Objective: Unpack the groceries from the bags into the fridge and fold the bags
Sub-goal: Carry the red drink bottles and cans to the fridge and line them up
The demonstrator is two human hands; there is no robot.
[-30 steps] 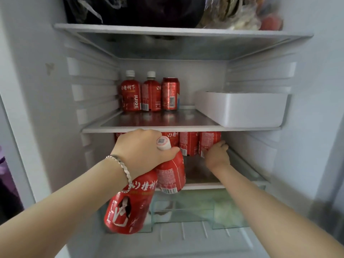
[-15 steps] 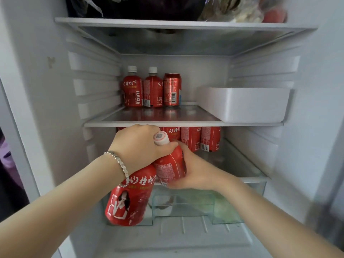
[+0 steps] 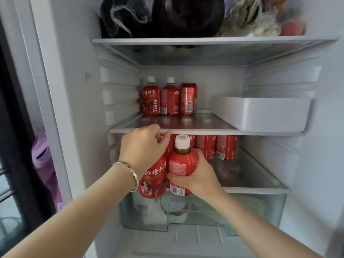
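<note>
two drinks mid-shelving: left hand (image 3: 143, 146) gripped a red plastic juice bottle (image 3: 154, 175), right hand (image 3: 197, 175) a white-capped red bottle (image 3: 183, 162); both seemingly needed standing on the lower glass shelf (image 3: 247, 175).

— Gripping what with the left hand (image 3: 143, 146)?
— A tilted red bottle (image 3: 152, 175) by its top, just under the middle shelf (image 3: 242, 132).
— And with the right hand (image 3: 199, 175)?
— Clasping an upright white-capped bottle (image 3: 183, 164), touching the first, before a row of red drinks (image 3: 225, 148).
</note>
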